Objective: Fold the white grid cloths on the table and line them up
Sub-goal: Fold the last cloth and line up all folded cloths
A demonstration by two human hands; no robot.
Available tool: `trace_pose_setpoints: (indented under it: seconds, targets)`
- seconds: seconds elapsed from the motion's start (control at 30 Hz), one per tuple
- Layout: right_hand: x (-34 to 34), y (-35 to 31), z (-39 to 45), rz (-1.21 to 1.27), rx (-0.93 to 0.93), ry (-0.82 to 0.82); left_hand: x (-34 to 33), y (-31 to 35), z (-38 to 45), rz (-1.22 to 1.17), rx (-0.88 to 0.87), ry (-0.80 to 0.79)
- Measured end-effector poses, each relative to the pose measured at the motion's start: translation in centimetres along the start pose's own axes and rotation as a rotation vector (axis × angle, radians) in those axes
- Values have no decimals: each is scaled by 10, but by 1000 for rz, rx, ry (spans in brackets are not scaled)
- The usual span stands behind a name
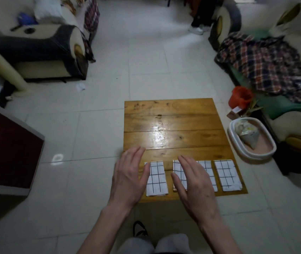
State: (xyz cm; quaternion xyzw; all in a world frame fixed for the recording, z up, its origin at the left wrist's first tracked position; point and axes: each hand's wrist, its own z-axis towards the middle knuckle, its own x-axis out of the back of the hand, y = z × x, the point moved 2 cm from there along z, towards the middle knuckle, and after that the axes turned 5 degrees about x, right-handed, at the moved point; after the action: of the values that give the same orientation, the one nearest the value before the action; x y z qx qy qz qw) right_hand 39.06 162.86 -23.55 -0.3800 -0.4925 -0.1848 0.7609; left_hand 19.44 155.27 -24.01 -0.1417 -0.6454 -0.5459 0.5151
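Note:
Several folded white grid cloths lie in a row along the near edge of the small wooden table (173, 121). The leftmost cloth (158, 178) sits beside my left hand (127, 177), whose fingers are straight and spread over the table's left near corner. My right hand (193, 178) hovers flat over the second cloth (178, 171) and hides much of it and of the third cloth (209, 171). The rightmost cloth (227, 175) lies uncovered near the table's right edge. Neither hand holds anything.
A white oval basin (267, 143) with a wrapped bundle stands on the floor right of the table, and behind it an orange bag (240, 97). Sofas with plaid cloth flank the tiled floor. A dark cabinet (5, 149) stands at the left. A person's legs show far back.

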Motion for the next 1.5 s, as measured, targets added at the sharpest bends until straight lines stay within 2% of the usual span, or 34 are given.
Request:
trace_pose_setpoints:
  seconds: [0.37,0.63,0.8,1.0,1.23,1.5]
  targets:
    - [56,21,-21,-228,60,-46,5,51,-34,238,-166,58]
    - [108,77,-66,-246,50,-25,-28,131,-79,206,-140,80]
    - [142,120,-105,-268,45,-27,-62,188,-114,192,-150,35]
    - [176,165,-143,-258,28,-24,-82,240,-151,258,-149,48]
    - [192,191,-157,-211,56,-4,-95,275,-166,315,-133,81]
    - [184,229,-138,-186,-7,7,-118,284,-134,268,-88,110]
